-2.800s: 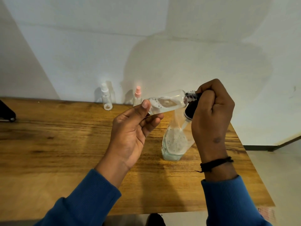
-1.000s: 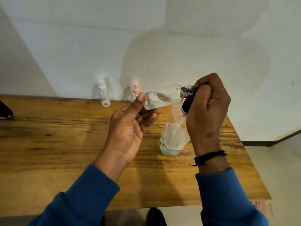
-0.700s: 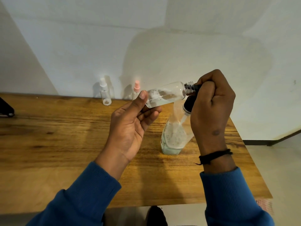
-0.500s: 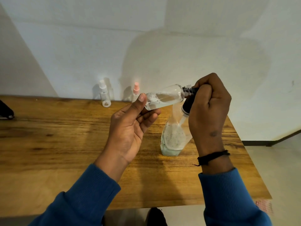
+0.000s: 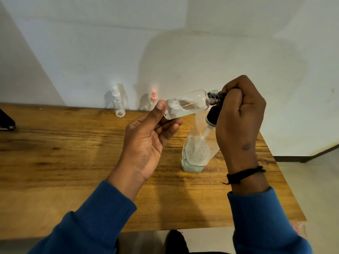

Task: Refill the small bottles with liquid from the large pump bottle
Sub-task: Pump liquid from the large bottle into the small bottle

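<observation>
- Holding the clear small bottle (image 5: 187,104) on its side, the left hand (image 5: 146,142) pinches its bottom end with the thumb on top and curled fingers under it.
- The right hand (image 5: 238,114) is curled tight around the black pump top (image 5: 213,117) of the large pump bottle (image 5: 195,154), and the spout meets the small bottle's open neck.
- The large pump bottle stands on the wooden table (image 5: 73,162), under the right hand, with foamy liquid low inside.
- Compared with half a second ago, both hands keep the same grip; the small bottle has hardly moved.
- Counting small bottles gives three: one in the hand and two at the back by the wall.
- One has a white cap (image 5: 116,92); the other has a pink cap (image 5: 153,96).
- One large bottle is here.
- A black band (image 5: 245,174) sits on the right wrist.
</observation>
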The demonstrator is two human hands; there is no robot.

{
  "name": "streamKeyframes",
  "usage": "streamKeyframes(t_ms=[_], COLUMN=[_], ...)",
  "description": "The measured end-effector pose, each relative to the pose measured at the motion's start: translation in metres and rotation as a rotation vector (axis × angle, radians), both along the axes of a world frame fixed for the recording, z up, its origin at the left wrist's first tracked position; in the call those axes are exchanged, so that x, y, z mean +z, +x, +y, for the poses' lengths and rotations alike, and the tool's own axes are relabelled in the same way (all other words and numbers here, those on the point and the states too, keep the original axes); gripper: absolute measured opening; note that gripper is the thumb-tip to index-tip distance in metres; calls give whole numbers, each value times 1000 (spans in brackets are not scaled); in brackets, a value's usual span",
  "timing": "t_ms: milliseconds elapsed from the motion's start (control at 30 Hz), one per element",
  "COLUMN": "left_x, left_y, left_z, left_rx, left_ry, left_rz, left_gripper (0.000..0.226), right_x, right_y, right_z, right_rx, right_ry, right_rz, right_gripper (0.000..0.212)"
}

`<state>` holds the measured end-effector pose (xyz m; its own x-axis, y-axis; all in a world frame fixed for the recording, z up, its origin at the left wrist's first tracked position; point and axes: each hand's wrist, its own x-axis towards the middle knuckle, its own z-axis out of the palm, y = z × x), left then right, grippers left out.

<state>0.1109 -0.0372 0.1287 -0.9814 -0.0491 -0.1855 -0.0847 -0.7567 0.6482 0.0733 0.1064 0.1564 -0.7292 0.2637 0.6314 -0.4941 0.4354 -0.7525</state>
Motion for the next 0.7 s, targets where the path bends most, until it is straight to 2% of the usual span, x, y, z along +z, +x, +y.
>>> streamKeyframes(t_ms=[700], left_x=[0], left_y=[1], left_z=[1], left_rx=[-3], left_ry=[2], left_rz=[-6], left_gripper=[36], right_x=[-1], right_y=[0], right_z=[1], right_rx=[21], right_ry=[-30], right_rz=[-4], right_gripper=[25])
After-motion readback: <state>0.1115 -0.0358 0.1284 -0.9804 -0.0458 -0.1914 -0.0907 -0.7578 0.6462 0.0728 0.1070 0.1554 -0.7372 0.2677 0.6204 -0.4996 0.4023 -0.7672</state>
